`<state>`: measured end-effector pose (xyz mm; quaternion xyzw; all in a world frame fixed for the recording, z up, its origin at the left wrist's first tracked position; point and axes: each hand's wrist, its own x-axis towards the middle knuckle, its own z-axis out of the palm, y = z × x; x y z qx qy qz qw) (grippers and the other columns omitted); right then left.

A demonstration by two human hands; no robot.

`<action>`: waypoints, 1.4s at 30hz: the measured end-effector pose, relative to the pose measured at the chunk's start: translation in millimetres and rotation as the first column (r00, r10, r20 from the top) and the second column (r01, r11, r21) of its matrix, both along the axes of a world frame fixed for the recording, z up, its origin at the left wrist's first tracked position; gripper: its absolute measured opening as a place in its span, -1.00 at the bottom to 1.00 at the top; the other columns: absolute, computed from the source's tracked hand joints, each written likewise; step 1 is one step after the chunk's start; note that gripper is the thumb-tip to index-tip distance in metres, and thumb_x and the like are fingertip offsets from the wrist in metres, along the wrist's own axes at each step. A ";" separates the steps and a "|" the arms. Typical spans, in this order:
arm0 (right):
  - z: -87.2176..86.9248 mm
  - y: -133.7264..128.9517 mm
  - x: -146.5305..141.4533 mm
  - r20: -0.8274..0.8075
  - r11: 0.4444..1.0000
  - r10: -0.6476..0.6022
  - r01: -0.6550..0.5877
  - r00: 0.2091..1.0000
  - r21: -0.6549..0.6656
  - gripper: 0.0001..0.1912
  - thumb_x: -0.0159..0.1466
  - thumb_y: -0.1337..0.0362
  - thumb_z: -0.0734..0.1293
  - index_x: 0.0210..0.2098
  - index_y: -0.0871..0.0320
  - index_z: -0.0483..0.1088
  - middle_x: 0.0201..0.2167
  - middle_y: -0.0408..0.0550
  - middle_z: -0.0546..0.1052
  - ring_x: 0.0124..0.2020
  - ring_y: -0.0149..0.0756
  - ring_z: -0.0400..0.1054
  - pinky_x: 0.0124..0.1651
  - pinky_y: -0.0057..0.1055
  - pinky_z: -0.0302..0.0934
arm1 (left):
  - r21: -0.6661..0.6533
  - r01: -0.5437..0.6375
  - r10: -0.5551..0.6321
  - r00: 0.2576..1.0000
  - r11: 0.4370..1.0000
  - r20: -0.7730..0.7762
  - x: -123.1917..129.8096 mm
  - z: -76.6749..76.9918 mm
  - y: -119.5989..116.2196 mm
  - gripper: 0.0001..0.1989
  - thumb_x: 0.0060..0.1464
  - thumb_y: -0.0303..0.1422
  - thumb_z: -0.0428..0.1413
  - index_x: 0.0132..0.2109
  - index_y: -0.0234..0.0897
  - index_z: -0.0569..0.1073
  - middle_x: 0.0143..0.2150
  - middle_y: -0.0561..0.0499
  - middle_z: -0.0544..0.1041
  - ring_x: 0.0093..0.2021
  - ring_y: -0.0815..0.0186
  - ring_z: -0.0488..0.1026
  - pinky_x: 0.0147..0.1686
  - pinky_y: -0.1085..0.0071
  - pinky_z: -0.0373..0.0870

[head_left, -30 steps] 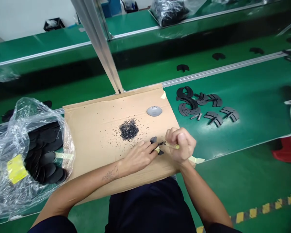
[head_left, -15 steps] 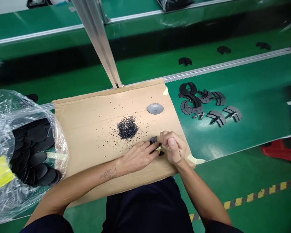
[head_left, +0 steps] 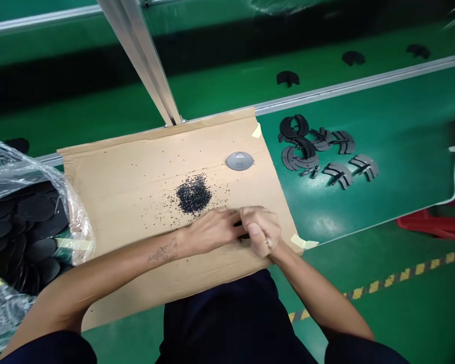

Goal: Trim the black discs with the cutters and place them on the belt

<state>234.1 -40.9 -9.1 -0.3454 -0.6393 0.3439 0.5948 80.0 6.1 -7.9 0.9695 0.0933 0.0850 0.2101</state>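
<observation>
My left hand rests low on the cardboard sheet, its fingers closed on a black plastic part that is mostly covered. Right beside it, my right hand is curled into a fist over the same part. A small yellowish end shows at that fist; what it belongs to is hidden. Just beyond my left hand lies a heap of tiny black bits, with more scattered around it. A grey pointed-oval piece with a striped patch lies flat farther back, apart from both hands.
Several black curved parts lie on the green table at the right. A clear plastic bag with black discs stands at the left. Behind the cardboard rises a metal post. A red object is at the right.
My right fist has shifted left against my left fingers and now covers more of the black part. The view has tilted down, moving the scene upward.
</observation>
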 end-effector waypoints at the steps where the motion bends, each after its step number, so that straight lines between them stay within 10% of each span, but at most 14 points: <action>1: 1.8 -0.7 -0.8 0.035 0.999 0.050 -0.050 0.998 0.001 -0.62 0.42 0.11 0.17 -0.52 0.05 0.21 -0.66 -0.21 0.15 -0.66 -0.37 0.03 -0.55 -0.33 -0.04 | 0.013 0.000 0.000 1.000 1.000 0.008 -0.8 -0.8 -0.9 -0.80 0.37 -0.37 -0.03 -0.12 -0.33 0.48 -0.14 -0.09 0.56 -0.16 0.17 0.55 -0.20 0.31 0.54; 6: 4.5 -1.3 -1.3 0.057 0.989 0.145 -0.143 0.988 -0.039 -0.63 0.41 0.13 0.20 -0.52 0.05 0.24 -0.65 -0.19 0.21 -0.65 -0.37 0.06 -0.54 -0.33 -0.04 | 0.061 -0.100 0.101 0.995 0.993 -0.018 -10.9 5.9 -14.3 -0.76 0.38 -0.43 -0.09 -0.12 -0.36 0.47 -0.17 -0.11 0.55 -0.23 0.19 0.55 -0.32 0.35 0.51; 14: 3.8 7.9 1.4 -0.220 0.975 -0.121 0.075 0.968 -0.208 -0.66 0.39 0.10 0.27 -0.46 0.08 0.21 -0.63 -0.26 0.12 -0.65 -0.44 -0.04 -0.54 -0.37 -0.09 | -0.098 -0.291 0.296 0.954 0.952 0.039 -43.5 19.0 -11.6 -0.79 0.37 -0.22 0.01 -0.03 -0.21 0.46 -0.14 0.00 0.49 -0.30 0.36 0.47 -0.34 0.43 0.40; 23: 27.2 22.0 23.3 -0.409 0.914 -0.303 0.141 0.860 -0.380 -0.64 0.41 0.02 0.16 -0.45 0.06 0.12 -0.61 -0.30 -0.01 -0.67 -0.45 -0.19 -0.60 -0.48 -0.12 | -0.067 -0.274 0.274 0.962 0.959 -0.007 -24.4 14.9 -23.5 -0.70 0.28 -0.07 0.09 -0.05 -0.18 0.48 -0.19 0.02 0.46 -0.31 0.32 0.45 -0.34 0.43 0.35; 27: 32.2 21.7 57.2 0.051 0.883 -0.315 0.313 0.948 -0.350 -0.52 0.44 -0.15 -0.08 -0.25 0.02 0.23 -0.57 -0.26 0.05 -0.64 -0.39 -0.07 -0.55 -0.44 0.00 | -0.033 -0.312 0.310 0.949 0.950 -0.050 -29.6 14.4 -29.7 -0.69 0.21 -0.14 0.19 0.02 -0.15 0.45 -0.07 -0.03 0.48 -0.25 0.26 0.49 -0.29 0.38 0.42; 31: 24.9 17.9 73.0 0.585 0.905 -0.157 0.353 0.796 -0.237 -0.43 0.32 -0.26 0.17 0.01 0.07 0.34 -0.36 -0.07 0.41 -0.40 -0.24 0.28 -0.29 -0.26 0.25 | -0.142 -0.396 0.406 0.913 0.907 0.045 -39.7 12.8 -34.3 -0.81 0.23 -0.30 0.18 -0.03 -0.19 0.47 -0.10 -0.03 0.51 -0.22 0.28 0.51 -0.28 0.41 0.43; 37: 3.5 11.8 65.5 0.793 0.932 -0.101 0.336 0.600 -0.136 -0.10 0.20 -0.30 0.30 0.33 0.14 0.18 0.26 0.30 0.27 0.26 0.26 0.14 0.20 0.18 0.13 | -0.411 -0.467 0.584 0.779 0.783 0.229 -54.9 17.2 -38.2 -0.77 0.19 -0.33 0.20 -0.02 -0.25 0.48 -0.18 -0.06 0.51 -0.20 0.28 0.50 -0.21 0.40 0.45; 42: 3.3 -2.7 77.3 0.865 0.970 -0.147 0.240 0.481 0.032 -0.22 0.27 -0.25 0.27 0.27 0.15 0.27 0.38 0.32 0.11 0.44 0.29 -0.15 0.31 0.30 -0.02 | -0.423 -0.621 0.745 0.611 0.660 0.267 -80.9 12.7 -33.8 -0.79 0.16 -0.33 0.22 -0.07 -0.26 0.51 -0.17 -0.07 0.49 -0.22 0.28 0.47 -0.25 0.41 0.43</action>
